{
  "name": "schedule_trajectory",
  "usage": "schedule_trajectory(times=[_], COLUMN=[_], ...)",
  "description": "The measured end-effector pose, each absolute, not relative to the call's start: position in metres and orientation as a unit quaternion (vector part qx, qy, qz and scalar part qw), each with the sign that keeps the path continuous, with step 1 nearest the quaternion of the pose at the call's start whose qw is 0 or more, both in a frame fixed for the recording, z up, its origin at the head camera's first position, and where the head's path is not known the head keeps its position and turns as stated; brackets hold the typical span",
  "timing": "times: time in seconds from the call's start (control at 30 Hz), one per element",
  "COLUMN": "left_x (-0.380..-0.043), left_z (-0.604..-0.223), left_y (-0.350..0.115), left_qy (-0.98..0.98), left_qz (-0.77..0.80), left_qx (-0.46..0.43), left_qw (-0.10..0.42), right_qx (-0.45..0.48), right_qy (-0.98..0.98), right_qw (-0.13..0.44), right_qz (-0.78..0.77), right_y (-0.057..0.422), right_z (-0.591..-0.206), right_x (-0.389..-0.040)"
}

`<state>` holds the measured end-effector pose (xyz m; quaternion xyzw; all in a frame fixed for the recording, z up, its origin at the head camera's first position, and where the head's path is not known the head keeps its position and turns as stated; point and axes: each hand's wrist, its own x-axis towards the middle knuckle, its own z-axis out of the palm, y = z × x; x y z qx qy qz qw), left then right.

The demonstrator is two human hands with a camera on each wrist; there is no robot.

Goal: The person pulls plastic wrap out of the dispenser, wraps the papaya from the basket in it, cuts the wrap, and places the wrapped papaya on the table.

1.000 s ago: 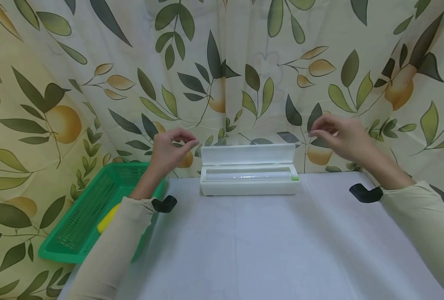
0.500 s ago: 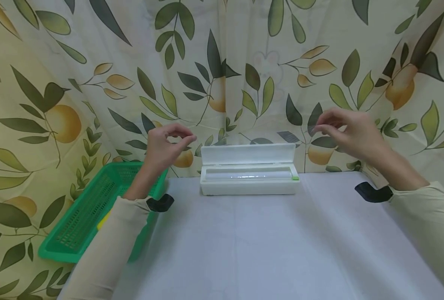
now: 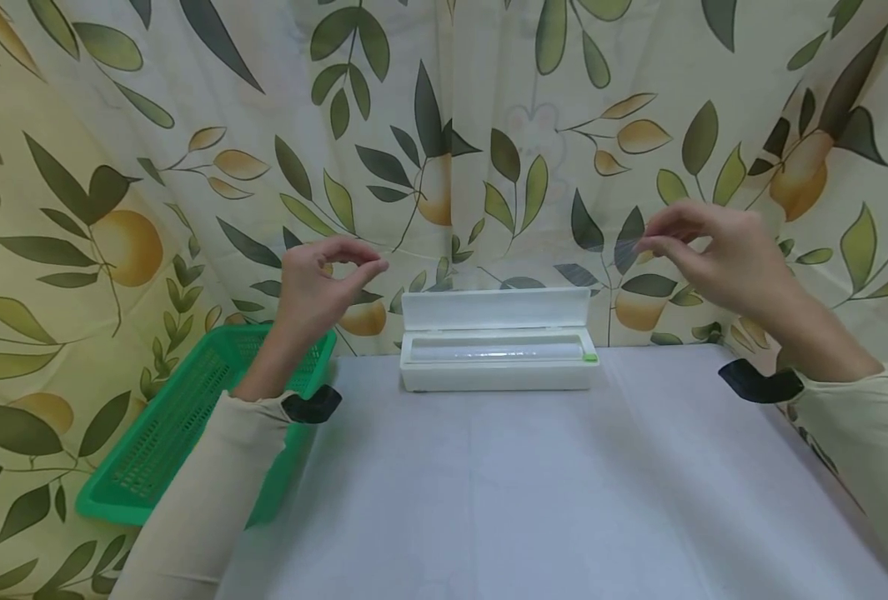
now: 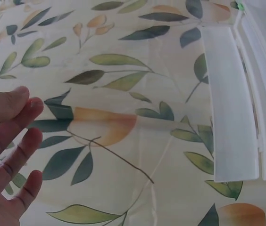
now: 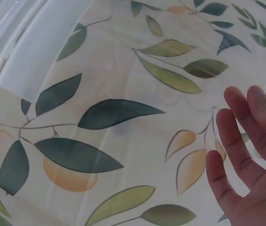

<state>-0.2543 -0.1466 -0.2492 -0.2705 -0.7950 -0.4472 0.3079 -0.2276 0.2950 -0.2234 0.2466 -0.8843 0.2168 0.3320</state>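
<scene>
Between my hands spans a see-through sheet of cling film [image 3: 519,273], showing only as faint creases and sheen against the curtain. My left hand [image 3: 323,279] pinches one side between thumb and index finger, the other fingers loosely spread in the left wrist view. On the opposite side, my right hand [image 3: 721,254] pinches the film the same way. Both hands are raised above the table's far edge. Below and between them stands a white cling film box [image 3: 499,377], its lid [image 3: 496,310] up. Inside lies a clear roll [image 3: 504,352], with a small green piece [image 3: 590,357] at the right end.
A green plastic basket [image 3: 106,504] stands at the left, partly covered by my left forearm. White cloth covers the table [image 3: 489,483]. A leaf-and-fruit curtain [image 3: 211,75] hangs behind and along the left side.
My hands have drawn apart, the left going left and the right going right and slightly up. The yellow thing in the basket is now hidden behind my left sleeve.
</scene>
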Motion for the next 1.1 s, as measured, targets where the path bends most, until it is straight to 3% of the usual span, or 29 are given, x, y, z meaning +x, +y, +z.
schedule_trajectory(times=[0.77,1.1], left_x=[-0.237,-0.214], left_z=[-0.227,-0.235], left_y=[-0.151,-0.161], left_qy=[-0.784,-0.774], left_qz=[-0.449,-0.447], left_qx=[-0.271,-0.309], left_qw=[0.331,0.326], right_qx=[0.282,0.280], right_qy=[-0.846,-0.849], right_qw=[0.387,0.388], right_qz=[0.236,0.224], right_y=[0.294,0.300], right_z=[-0.208,-0.216], right_x=[-0.211,-0.186])
